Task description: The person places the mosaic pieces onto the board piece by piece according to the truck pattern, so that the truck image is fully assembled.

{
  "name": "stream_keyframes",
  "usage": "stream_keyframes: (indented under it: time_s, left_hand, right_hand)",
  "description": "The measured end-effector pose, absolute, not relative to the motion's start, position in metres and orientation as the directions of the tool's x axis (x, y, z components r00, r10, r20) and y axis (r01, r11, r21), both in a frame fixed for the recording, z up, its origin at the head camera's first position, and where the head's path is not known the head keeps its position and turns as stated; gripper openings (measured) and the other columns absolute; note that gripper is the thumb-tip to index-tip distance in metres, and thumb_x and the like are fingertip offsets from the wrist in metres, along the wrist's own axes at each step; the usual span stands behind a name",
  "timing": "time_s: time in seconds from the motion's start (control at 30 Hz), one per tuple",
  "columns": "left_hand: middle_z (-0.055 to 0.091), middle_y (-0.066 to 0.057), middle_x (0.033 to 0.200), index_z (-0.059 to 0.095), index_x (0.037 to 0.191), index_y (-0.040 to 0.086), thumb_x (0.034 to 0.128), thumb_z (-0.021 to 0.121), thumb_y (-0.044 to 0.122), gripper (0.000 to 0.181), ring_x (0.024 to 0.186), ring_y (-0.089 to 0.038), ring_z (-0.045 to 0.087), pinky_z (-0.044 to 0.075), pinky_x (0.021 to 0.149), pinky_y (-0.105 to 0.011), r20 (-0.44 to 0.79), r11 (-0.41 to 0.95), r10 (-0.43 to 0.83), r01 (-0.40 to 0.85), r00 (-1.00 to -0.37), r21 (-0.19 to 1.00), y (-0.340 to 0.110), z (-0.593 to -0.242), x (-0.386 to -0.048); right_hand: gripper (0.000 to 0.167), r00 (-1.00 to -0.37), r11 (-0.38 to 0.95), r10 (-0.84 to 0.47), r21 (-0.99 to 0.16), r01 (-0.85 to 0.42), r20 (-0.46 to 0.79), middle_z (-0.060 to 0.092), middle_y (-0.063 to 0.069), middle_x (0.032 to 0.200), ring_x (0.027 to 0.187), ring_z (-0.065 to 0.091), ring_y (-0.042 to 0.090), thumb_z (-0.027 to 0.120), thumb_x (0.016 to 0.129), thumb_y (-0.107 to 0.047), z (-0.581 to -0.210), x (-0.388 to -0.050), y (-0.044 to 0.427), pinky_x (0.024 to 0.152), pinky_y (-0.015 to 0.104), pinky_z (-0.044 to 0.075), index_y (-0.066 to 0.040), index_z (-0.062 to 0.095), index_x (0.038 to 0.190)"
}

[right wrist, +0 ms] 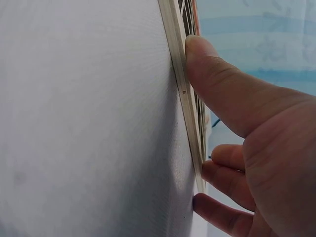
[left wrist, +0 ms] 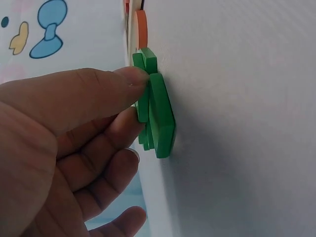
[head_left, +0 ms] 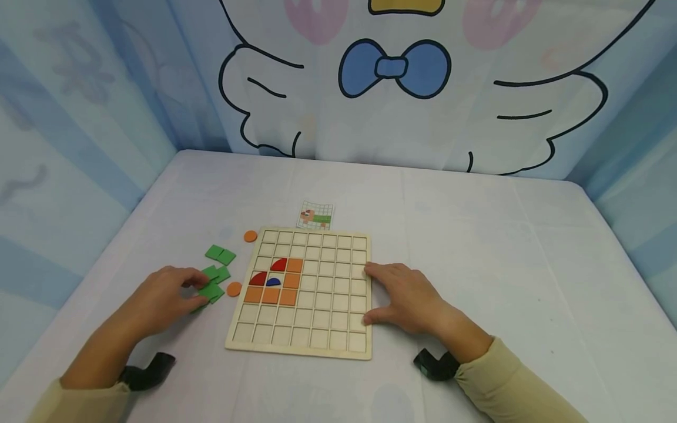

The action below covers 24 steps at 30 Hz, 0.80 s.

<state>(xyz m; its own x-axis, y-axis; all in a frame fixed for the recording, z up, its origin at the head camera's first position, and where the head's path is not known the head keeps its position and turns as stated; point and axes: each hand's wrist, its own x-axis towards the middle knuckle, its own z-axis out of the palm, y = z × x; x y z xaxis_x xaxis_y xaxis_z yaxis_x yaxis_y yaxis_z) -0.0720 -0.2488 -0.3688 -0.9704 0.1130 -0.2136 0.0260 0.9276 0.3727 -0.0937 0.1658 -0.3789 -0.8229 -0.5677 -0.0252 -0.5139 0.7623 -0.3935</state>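
At the left of the board, my left hand (head_left: 161, 299) pinches a green square tile (left wrist: 143, 96) between thumb and fingers, among several other green tiles (head_left: 214, 252) lying loose or overlapping. My right hand (head_left: 411, 298) rests on the right edge of a wooden grid board (head_left: 298, 351), thumb and fingers spread along it. In the right wrist view the thumb (right wrist: 202, 54) touches the board's top near its rim. On the board lie several orange squares (head_left: 270, 295), two red quarter-circles (head_left: 258, 278) and a blue half-circle (head_left: 273, 282).
Two orange discs (head_left: 234, 289) lie off the board's left side. A small picture card (head_left: 315, 215) with a gridded drawing sits behind the board's far edge. White cloth covers the table (head_left: 476, 235), and a printed curtain (head_left: 394, 129) hangs behind it.
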Motion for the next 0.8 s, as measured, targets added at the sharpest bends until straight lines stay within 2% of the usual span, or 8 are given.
stream_keyframes:
  time_s: [0.37, 0.8]
  left_hand:
    - [0.065, -0.014, 0.106, 0.069, 0.114, -0.003, 0.0842, 0.081, 0.014, 0.036, 0.102, -0.035, 0.055, 0.049, 0.09, -0.055, -0.224, 0.926, 0.112, 0.021, -0.968, 0.376, -0.238, -0.369, -0.075]
    - [0.065, -0.009, 0.103, 0.071, 0.112, 0.002, 0.0839, 0.082, 0.016, 0.033, 0.101, -0.032, 0.055, 0.05, 0.089, -0.052, -0.173, 0.908, 0.182, 0.098, -0.968, 0.407, -0.213, -0.359, -0.076]
  right_hand:
    - [0.083, -0.824, 0.763, -0.566, -0.395, -0.511, -0.026, 0.054, 0.011, 0.144, 0.127, 0.051, 0.035, 0.084, 0.078, -0.044, -0.38, -0.093, 0.166, 0.096, 0.057, 0.043, -0.003, 0.051, 0.142]
    - [0.083, -0.823, 0.765, -0.567, -0.391, -0.512, -0.032, 0.053, 0.012, 0.145, 0.128, 0.051, 0.035, 0.083, 0.078, -0.044, -0.38, -0.093, 0.165, 0.096, 0.058, 0.043, -0.002, 0.051, 0.142]
